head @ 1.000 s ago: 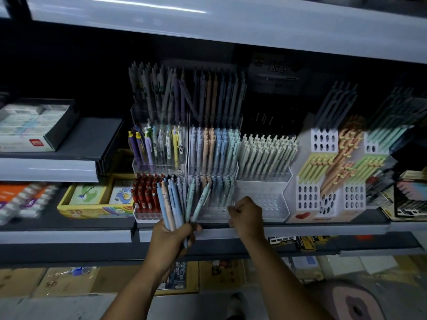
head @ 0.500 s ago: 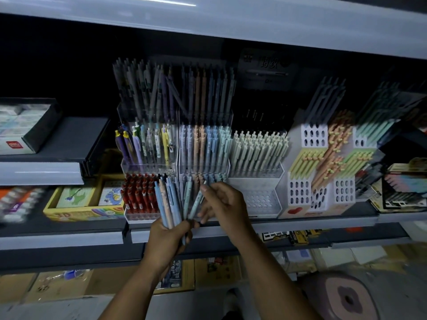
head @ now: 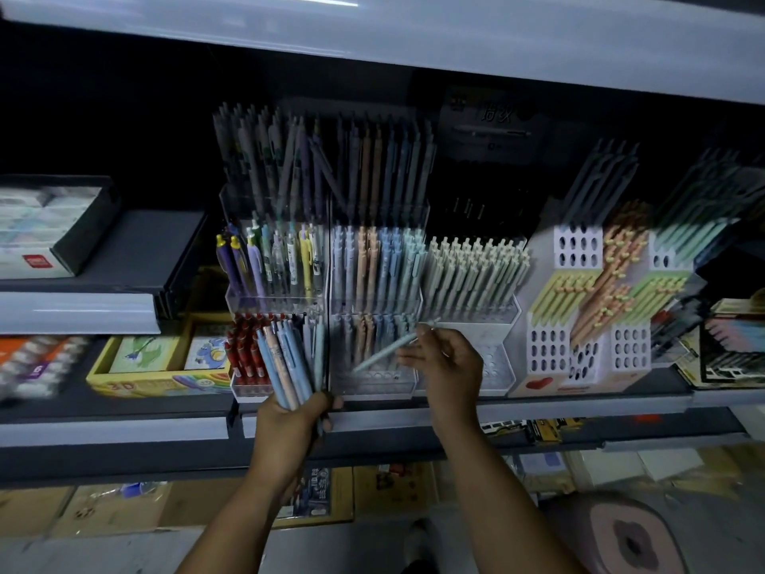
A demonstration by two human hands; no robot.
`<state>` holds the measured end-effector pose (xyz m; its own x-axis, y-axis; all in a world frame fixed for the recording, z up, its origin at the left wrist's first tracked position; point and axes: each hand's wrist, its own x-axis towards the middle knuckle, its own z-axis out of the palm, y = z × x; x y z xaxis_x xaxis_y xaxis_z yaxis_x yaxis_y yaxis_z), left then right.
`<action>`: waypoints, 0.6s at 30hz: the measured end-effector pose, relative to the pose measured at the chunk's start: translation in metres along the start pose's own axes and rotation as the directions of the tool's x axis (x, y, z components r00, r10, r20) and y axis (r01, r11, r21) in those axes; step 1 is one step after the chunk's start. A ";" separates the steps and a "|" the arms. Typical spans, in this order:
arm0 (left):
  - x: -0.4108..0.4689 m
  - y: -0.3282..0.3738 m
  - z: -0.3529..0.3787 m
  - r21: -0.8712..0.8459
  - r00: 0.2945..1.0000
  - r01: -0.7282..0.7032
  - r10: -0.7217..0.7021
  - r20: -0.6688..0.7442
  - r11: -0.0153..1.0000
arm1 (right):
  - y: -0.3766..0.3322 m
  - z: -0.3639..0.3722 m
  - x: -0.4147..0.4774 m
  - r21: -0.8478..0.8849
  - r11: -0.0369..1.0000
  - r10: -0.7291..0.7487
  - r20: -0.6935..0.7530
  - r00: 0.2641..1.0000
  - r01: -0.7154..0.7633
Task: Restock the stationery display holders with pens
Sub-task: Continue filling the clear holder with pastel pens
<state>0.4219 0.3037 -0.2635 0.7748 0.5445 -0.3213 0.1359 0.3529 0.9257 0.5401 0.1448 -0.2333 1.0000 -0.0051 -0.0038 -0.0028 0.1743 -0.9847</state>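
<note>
Now left hand [head: 289,424] gripping pen bundle [head: 285,362], right hand [head: 449,366] pinching one pen [head: 387,350]

Left hand [head: 289,424] and right hand [head: 449,362]: both bare. Left forearm [head: 232,515] and right forearm [head: 509,499]: bare along the whole visible length, down to the lower frame edge. Low light obscures finer finger detail.

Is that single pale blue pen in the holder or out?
Out: right hand pinches the pale blue pen, slanted, tip by the clear plastic holder.
</note>
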 end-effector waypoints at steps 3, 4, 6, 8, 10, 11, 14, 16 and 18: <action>0.000 0.002 -0.002 -0.016 1.000 0.023 -0.022 0.015 1.000 | 0.015 -0.006 0.009 -0.151 0.984 -0.105 -0.040 0.994 0.098; 0.001 0.002 -0.002 -0.012 1.000 0.024 -0.024 0.018 1.000 | 0.021 -0.007 0.012 -0.230 0.962 -0.157 -0.040 0.987 0.144; 0.001 0.004 -0.001 0.002 0.999 0.020 -0.020 0.031 1.000 | 0.031 -0.010 0.014 -0.388 0.892 -0.257 -0.014 0.966 0.232; 0.001 0.004 0.000 0.016 0.999 0.021 -0.021 0.042 1.000 | 0.039 -0.011 0.015 -0.486 0.819 -0.333 0.026 0.943 0.303; 0.001 0.005 0.000 0.021 0.999 0.029 -0.030 0.042 0.999 | 0.043 -0.011 0.015 -0.547 0.760 -0.381 0.061 0.922 0.351; 0.001 0.005 0.000 0.022 0.999 0.032 -0.033 0.042 0.999 | 0.045 -0.011 0.015 -0.571 0.732 -0.400 0.080 0.913 0.371; 0.001 0.005 0.000 0.019 0.998 0.033 -0.033 0.044 0.999 | 0.047 -0.007 0.013 -0.637 0.649 -0.439 0.132 0.889 0.415; 0.000 0.007 -0.001 0.006 0.998 0.029 -0.029 0.050 1.000 | 0.044 -0.003 0.011 -0.650 0.632 -0.465 0.117 0.878 0.422; 0.000 0.008 -0.002 -0.001 0.999 0.027 -0.027 0.045 1.000 | 0.036 -0.002 0.013 -0.645 0.623 -0.497 0.110 0.861 0.443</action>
<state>0.4220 0.3079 -0.2559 0.7979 0.4998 -0.3369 0.1559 0.3687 0.9164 0.5532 0.1492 -0.2694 0.8626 0.0173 0.5055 0.4371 -0.5284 -0.7278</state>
